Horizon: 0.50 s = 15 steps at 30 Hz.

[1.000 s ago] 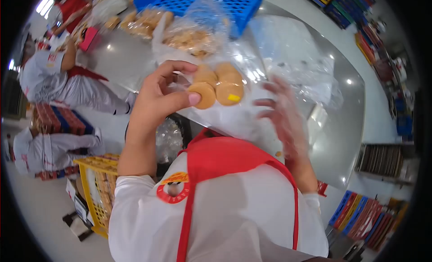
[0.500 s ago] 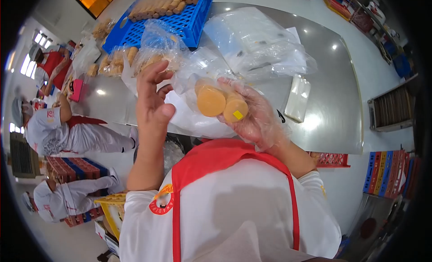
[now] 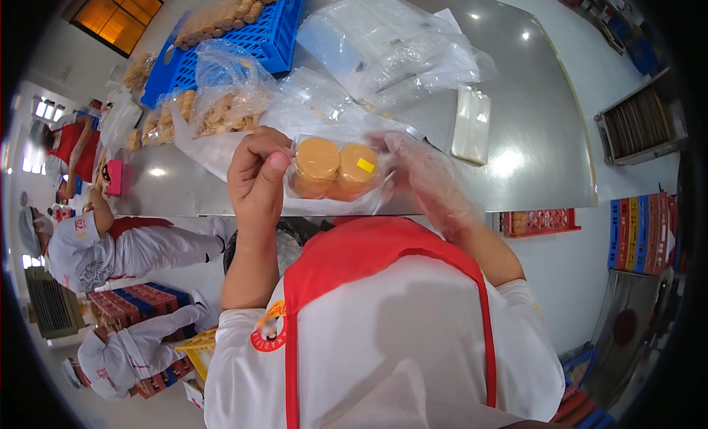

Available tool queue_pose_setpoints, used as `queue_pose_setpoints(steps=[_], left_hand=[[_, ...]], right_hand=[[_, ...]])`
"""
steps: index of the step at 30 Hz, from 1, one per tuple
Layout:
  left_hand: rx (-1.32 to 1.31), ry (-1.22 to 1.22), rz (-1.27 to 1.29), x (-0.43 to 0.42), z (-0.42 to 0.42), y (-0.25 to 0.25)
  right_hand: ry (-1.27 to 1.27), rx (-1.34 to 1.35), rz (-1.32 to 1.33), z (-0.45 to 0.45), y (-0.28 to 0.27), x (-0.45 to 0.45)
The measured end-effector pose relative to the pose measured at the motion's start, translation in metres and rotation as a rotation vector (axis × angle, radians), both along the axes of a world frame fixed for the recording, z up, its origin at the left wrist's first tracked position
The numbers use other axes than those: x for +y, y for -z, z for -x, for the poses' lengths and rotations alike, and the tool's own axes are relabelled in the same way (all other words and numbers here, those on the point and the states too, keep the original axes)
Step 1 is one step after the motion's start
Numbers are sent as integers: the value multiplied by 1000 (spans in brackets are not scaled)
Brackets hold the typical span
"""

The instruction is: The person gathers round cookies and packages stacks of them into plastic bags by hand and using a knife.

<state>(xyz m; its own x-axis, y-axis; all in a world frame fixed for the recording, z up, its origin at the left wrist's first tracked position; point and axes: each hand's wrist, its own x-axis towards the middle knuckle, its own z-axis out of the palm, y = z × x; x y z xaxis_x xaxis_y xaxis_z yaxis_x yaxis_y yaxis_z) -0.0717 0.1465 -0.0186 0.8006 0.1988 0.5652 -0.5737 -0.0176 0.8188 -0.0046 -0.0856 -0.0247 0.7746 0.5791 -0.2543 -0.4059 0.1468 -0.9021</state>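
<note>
A clear plastic bag (image 3: 324,191) holds two stacks of round, flat tan biscuits (image 3: 318,158) side by side, with a yellow sticker on the right stack. My left hand (image 3: 258,171) is bare, its thumb and finger pinched on the bag's left edge. My right hand (image 3: 428,175) wears a thin clear plastic glove and is at the bag's right side. Its fingers are blurred, so their grip is unclear. Behind the bag are loose clear plastic bags (image 3: 324,97) and a larger bag of biscuits (image 3: 228,108).
A blue crate (image 3: 276,35) with rows of biscuits stands at the back left of the metal table (image 3: 546,149). Plastic sheets (image 3: 383,42) and a white plastic packet (image 3: 472,125) lie on the right. Co-workers (image 3: 140,241) are at the left; red crates (image 3: 542,221) stand below the table.
The biscuits have moved left, and their flat tops now face up more. My left hand has closed on the bag's edge. My right hand has shifted from beneath the biscuits to the bag's right side.
</note>
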Motion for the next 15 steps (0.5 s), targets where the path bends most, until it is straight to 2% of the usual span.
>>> queue_pose_setpoints(steps=[2, 4, 7, 9, 13, 15], left_hand=[[52, -27, 0, -3, -3, 13], [102, -25, -27, -4, -7, 32], [210, 1, -93, -4, -16, 62], [325, -13, -113, -11, -22, 79], [463, -19, 24, -15, -31, 116], [467, -29, -37, -8, -31, 127]], right_hand=[[308, -707, 541, -17, 53, -15], [295, -1178, 1160, -36, 86, -42], [214, -1195, 1346, -36, 117, -56], [186, -1195, 1332, -37, 135, -58], [186, -1233, 1333, -36, 146, -56], [191, -1272, 1381, -35, 149, -54]])
